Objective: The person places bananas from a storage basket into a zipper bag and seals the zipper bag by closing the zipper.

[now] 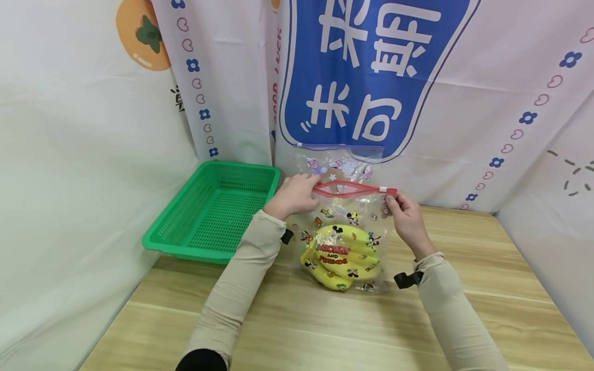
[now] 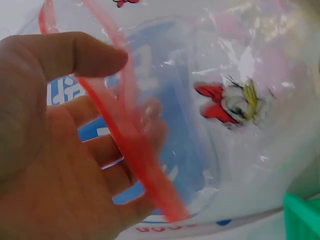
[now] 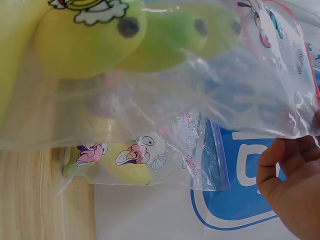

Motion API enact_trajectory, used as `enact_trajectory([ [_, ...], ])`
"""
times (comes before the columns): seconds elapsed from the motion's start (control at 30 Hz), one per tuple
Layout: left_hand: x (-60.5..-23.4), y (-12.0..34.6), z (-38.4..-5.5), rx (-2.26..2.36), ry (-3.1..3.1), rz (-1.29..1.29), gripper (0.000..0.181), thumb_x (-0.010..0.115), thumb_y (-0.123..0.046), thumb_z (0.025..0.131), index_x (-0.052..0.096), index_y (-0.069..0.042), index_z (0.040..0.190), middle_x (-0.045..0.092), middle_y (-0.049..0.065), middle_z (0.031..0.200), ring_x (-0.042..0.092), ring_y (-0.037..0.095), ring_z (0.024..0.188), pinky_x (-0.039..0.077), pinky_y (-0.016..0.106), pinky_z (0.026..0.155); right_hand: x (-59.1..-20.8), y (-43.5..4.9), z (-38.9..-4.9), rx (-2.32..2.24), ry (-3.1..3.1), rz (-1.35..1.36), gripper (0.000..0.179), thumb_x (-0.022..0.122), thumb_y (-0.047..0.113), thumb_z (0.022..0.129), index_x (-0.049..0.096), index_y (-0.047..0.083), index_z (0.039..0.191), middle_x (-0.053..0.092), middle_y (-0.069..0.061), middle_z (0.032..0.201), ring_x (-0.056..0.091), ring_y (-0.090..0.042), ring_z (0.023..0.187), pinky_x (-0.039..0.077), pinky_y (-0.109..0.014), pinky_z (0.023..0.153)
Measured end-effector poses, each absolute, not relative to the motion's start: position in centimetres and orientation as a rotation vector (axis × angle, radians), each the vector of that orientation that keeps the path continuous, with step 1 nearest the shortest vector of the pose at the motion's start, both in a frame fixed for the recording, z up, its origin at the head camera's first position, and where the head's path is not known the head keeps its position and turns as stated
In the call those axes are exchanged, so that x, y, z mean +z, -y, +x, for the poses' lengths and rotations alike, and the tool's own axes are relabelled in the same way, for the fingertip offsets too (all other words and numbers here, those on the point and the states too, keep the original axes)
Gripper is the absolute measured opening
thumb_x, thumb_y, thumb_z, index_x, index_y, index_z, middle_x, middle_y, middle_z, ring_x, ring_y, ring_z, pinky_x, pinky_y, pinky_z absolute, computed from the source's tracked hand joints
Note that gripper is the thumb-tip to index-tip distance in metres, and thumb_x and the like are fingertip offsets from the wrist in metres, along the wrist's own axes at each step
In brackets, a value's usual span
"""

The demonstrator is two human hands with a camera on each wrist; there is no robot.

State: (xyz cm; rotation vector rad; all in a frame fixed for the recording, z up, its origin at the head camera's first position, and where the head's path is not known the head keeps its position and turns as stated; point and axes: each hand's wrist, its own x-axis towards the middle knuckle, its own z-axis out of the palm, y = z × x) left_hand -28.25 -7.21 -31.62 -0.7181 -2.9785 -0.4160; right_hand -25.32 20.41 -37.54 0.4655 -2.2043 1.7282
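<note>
A clear zip bag printed with cartoon figures stands upright at the table's back, a bunch of yellow bananas inside. Along its top runs a red zip strip, the mouth gaping in the middle. My left hand holds the left end of the mouth. In the left wrist view its thumb lies over the red strip, with the fingers behind the film. At the top right corner, beside the white slider, my right hand pinches the bag between thumb and fingers.
Behind stands a second clear bag with a purple zip; yellow fruit shows in it in the right wrist view. A green plastic basket sits left of my left hand. A printed cloth hangs behind the wooden table.
</note>
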Motion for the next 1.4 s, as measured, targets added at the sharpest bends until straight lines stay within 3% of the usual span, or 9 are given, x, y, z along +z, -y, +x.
enact_trajectory([
  [0.13, -31.4, 6.5, -28.3, -0.673, 3.021, -0.702, 0.033, 0.055, -0.011, 0.085, 0.052, -0.014, 0.117, 0.06, 0.004, 0.104, 0.056, 0.02, 0.078, 0.047, 0.034, 0.068, -36.6, -19.8, -24.5, 1.731, 2.187, 0.491, 0.019, 0.045, 0.006, 0.1, 0.055, -0.009, 0.097, 0.052, -0.027, 0.081, 0.055, -0.014, 0.067, 0.051, -0.021, 0.062],
  [0.23, -31.4, 5.9, -28.4, -0.808, 3.029, -0.735, 0.044, 0.056, -0.011, 0.085, 0.047, -0.014, 0.128, 0.059, 0.005, 0.108, 0.057, 0.019, 0.075, 0.047, 0.03, 0.057, -35.9, -19.3, -23.8, 1.714, 2.184, 0.513, 0.019, 0.044, 0.004, 0.1, 0.055, -0.01, 0.096, 0.052, -0.026, 0.079, 0.055, -0.015, 0.066, 0.051, -0.021, 0.061],
  [0.4, -31.3, 4.6, -28.5, -0.773, 2.987, -0.856, 0.047, 0.057, -0.02, 0.086, 0.048, -0.015, 0.132, 0.059, 0.001, 0.108, 0.056, 0.016, 0.082, 0.047, 0.03, 0.066, -35.6, -19.2, -23.5, 1.691, 2.202, 0.519, 0.02, 0.044, 0.006, 0.1, 0.055, -0.01, 0.097, 0.054, -0.021, 0.078, 0.055, -0.015, 0.067, 0.05, -0.021, 0.061],
  [0.53, -31.2, 3.5, -28.3, -0.682, 2.94, -0.89, 0.025, 0.056, -0.025, 0.089, 0.058, -0.015, 0.111, 0.059, -0.002, 0.098, 0.054, 0.014, 0.08, 0.045, 0.03, 0.071, -36.2, -19.5, -24.2, 1.704, 2.217, 0.5, 0.024, 0.044, 0.008, 0.101, 0.054, -0.014, 0.101, 0.053, -0.022, 0.081, 0.055, -0.014, 0.069, 0.051, -0.021, 0.061],
  [0.67, -31.1, 2.5, -28.2, -0.706, 2.927, -0.893, 0.009, 0.055, -0.024, 0.091, 0.054, -0.015, 0.092, 0.056, 0.0, 0.084, 0.052, 0.015, 0.071, 0.043, 0.029, 0.062, -37.3, -20.1, -25.3, 1.741, 2.208, 0.509, 0.027, 0.044, 0.01, 0.101, 0.053, -0.015, 0.103, 0.054, -0.017, 0.082, 0.056, -0.012, 0.07, 0.052, -0.021, 0.061],
  [0.97, -30.8, 0.5, -28.0, -0.911, 2.851, -0.924, 0.016, 0.054, -0.015, 0.093, 0.06, -0.011, 0.107, 0.061, -0.002, 0.086, 0.054, 0.013, 0.062, 0.045, 0.024, 0.053, -37.6, -20.2, -25.7, 1.737, 2.191, 0.57, 0.029, 0.042, 0.016, 0.102, 0.053, -0.01, 0.096, 0.056, -0.01, 0.08, 0.057, -0.013, 0.068, 0.053, -0.024, 0.061],
  [1.13, -30.7, -0.1, -28.0, -0.819, 2.829, -0.935, 0.012, 0.051, -0.013, 0.096, 0.063, -0.012, 0.098, 0.057, -0.001, 0.075, 0.049, 0.012, 0.06, 0.039, 0.022, 0.053, -37.3, -20.3, -25.6, 1.723, 2.206, 0.576, 0.035, 0.039, 0.018, 0.103, 0.052, -0.014, 0.095, 0.057, -0.011, 0.078, 0.057, -0.015, 0.066, 0.052, -0.025, 0.061],
  [1.27, -30.9, -0.3, -28.0, -0.852, 2.82, -0.935, 0.01, 0.052, -0.011, 0.094, 0.062, -0.013, 0.091, 0.056, 0.0, 0.072, 0.048, 0.012, 0.058, 0.039, 0.022, 0.05, -37.0, -20.4, -25.4, 1.75, 2.206, 0.547, 0.027, 0.041, 0.017, 0.102, 0.052, -0.007, 0.098, 0.058, -0.011, 0.077, 0.057, -0.017, 0.066, 0.05, -0.023, 0.061],
  [1.4, -31.0, -1.0, -27.9, -0.922, 2.801, -0.948, 0.01, 0.054, -0.009, 0.093, 0.063, -0.012, 0.096, 0.059, -0.001, 0.076, 0.05, 0.012, 0.058, 0.04, 0.021, 0.049, -37.1, -20.5, -25.3, 1.778, 2.204, 0.518, 0.019, 0.042, 0.015, 0.102, 0.052, -0.001, 0.099, 0.06, -0.011, 0.077, 0.058, -0.016, 0.064, 0.05, -0.024, 0.061],
])
